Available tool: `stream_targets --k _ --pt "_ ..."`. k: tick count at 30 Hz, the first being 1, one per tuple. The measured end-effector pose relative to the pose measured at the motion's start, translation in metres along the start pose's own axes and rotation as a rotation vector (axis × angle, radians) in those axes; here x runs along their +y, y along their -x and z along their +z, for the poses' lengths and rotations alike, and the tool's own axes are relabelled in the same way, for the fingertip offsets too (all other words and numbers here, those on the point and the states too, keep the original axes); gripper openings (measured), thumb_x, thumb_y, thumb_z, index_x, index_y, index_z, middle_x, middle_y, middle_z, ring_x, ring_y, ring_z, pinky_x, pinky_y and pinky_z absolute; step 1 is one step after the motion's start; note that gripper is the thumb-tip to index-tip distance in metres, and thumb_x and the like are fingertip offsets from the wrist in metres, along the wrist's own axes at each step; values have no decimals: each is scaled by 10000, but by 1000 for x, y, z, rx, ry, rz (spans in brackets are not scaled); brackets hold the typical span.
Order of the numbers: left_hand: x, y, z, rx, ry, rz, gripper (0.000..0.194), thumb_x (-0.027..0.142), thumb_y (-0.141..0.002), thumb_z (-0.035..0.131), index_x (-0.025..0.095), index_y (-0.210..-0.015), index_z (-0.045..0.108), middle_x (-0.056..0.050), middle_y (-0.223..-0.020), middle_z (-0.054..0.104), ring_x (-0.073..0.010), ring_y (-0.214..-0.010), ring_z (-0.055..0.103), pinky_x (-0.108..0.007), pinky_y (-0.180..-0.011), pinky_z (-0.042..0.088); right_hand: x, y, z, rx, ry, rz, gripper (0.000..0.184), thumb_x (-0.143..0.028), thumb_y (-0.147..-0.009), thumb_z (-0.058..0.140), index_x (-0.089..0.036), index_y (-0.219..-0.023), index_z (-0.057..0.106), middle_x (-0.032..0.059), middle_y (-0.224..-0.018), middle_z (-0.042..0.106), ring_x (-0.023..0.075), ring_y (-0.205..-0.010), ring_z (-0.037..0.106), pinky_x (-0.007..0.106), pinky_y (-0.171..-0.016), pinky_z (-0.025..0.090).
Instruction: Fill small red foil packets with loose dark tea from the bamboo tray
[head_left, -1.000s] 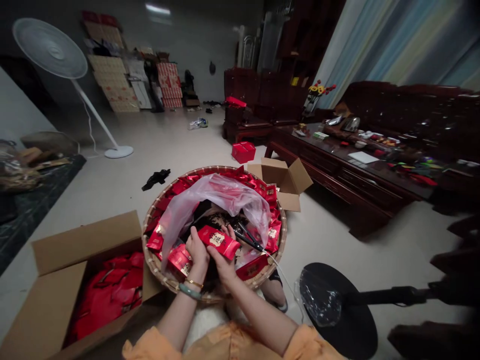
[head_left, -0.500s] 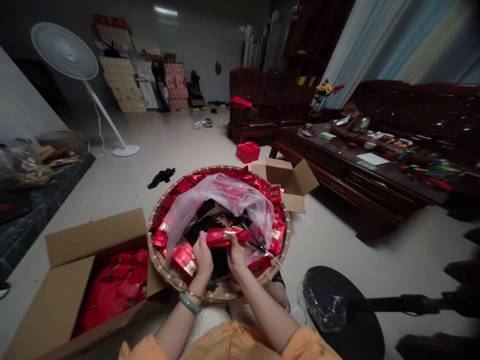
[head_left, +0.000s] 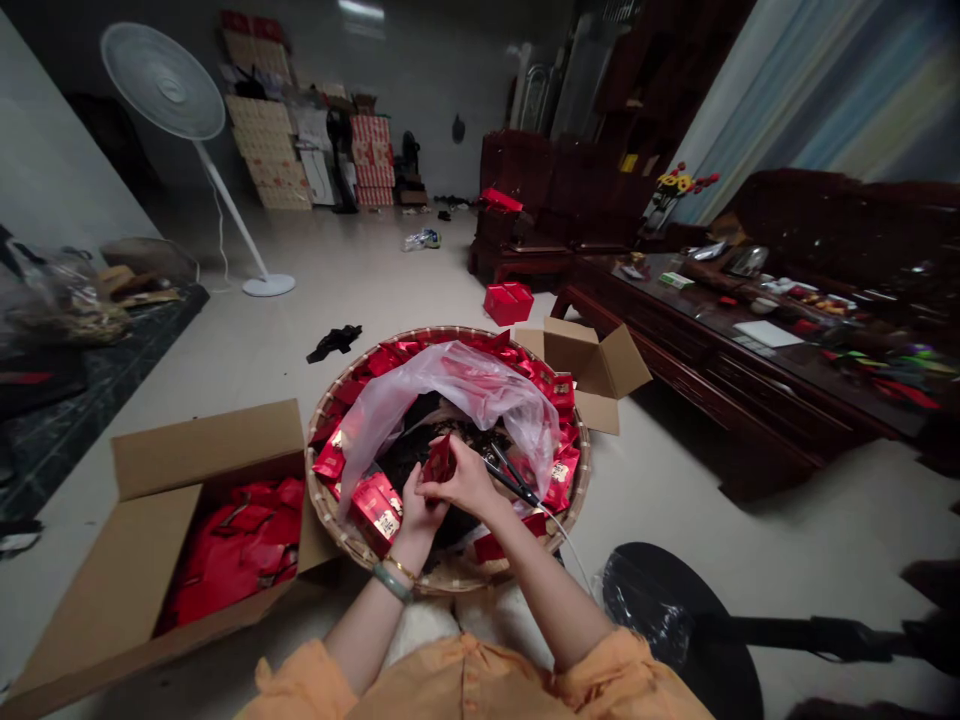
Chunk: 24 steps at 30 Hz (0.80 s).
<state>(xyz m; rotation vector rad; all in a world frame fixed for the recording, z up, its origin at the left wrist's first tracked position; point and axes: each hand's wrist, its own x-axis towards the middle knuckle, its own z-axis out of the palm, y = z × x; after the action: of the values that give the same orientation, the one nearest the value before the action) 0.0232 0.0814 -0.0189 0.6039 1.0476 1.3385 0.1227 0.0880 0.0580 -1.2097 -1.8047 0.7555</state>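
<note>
Over a round woven bamboo tray point(head_left: 318, 500), my left hand point(head_left: 420, 510) and my right hand point(head_left: 466, 482) both grip one small red packet point(head_left: 439, 461). It stands upright between them, its narrow side toward me. My right fingers pinch it while my left fingers close round its lower part. Beneath lies dark loose material like tea leaves point(head_left: 401, 445) in a clear plastic bag point(head_left: 457, 375). To the right of my right hand rests a black tong-shaped tool point(head_left: 517, 480) with a white cord, its jaws apart. Red printed packets point(head_left: 379, 505) line the tray's edge.
An open carton point(head_left: 142, 560) full of red packets stands at my left. Another open carton point(head_left: 592, 370) sits beyond the tray, near a red box point(head_left: 508, 302) and a dark wooden table point(head_left: 697, 330). A black round base point(head_left: 675, 620) lies at right; a white fan point(head_left: 169, 90) stands far left.
The red packet has turned from lying lengthwise across my hands to upright, end-on. My right hand has moved up over it, closer to my left. The view has shifted slightly.
</note>
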Motion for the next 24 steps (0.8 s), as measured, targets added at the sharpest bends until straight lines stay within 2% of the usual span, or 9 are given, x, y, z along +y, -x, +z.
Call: stream_targets --k 3,5,7,10,13,16,20,22,24 --pt "3 7 0 -15 -64 117 480 15 -476 715 178 -903 571 -59 -992 639 -197 -940 607 -310 -884 465 -7 0 -2 -14 21 -21 565 -446 -561 763 -194 -1024 559 30 -890 627 184 -788 590 291 -727 457" --pt "6 8 0 8 -6 82 504 -5 -463 715 183 -909 576 -52 -1007 639 -197 -963 601 -291 -882 469 -5 1 -2 12 -44 -29 583 -448 -558 766 -192 -1036 553 38 -909 632 192 -816 597 301 -752 461" --pt "7 5 0 66 132 -49 391 46 -545 698 187 -890 580 -47 -974 650 -200 -962 605 -287 -845 493 0 2 -3 81 -180 -38 616 -469 -548 770 -187 -1048 545 56 -948 632 202 -848 603 315 -776 469" --pt "9 -1 0 123 294 -214 66 208 -763 559 183 -824 564 -39 -825 653 -191 -835 639 -329 -737 538 13 4 -8 276 -431 -21 621 -519 -591 733 -181 -1073 537 77 -997 627 202 -870 605 328 -795 478" --pt "13 -3 -1 140 530 -357 95 232 -831 489 169 -809 557 -27 -751 637 -152 -709 639 -304 -645 545 31 5 -14 531 -648 76 564 -562 -690 635 -187 -1100 541 61 -980 635 181 -859 608 335 -811 479" --pt "20 -1 -3 83 761 -530 104 248 -822 538 153 -788 563 -26 -711 617 -121 -615 609 -221 -513 493 50 9 -17 673 -915 259 545 -619 -749 525 -192 -1085 561 39 -917 653 161 -801 625 347 -811 493" --pt "25 0 -5 -64 805 -577 156 296 -823 555 158 -750 555 -9 -665 585 -83 -522 547 -147 -396 364 66 16 -16 697 -1174 435 494 -616 -750 536 -213 -1031 588 9 -900 677 149 -817 640 346 -836 502" --pt "24 -1 -6 -103 792 -581 155 294 -828 547 160 -753 567 -14 -676 602 -95 -554 576 -159 -416 385 68 19 -14 699 -1249 489 479 -613 -745 551 -217 -1010 596 -5 -887 684 141 -807 642 332 -827 508" --pt "24 -1 -6 -134 797 -553 154 270 -849 500 159 -814 601 -47 -772 657 -150 -717 646 -224 -549 485 69 21 -13 706 -1292 525 479 -619 -739 557 -212 -985 603 -12 -865 689 135 -786 641 318 -816 512"
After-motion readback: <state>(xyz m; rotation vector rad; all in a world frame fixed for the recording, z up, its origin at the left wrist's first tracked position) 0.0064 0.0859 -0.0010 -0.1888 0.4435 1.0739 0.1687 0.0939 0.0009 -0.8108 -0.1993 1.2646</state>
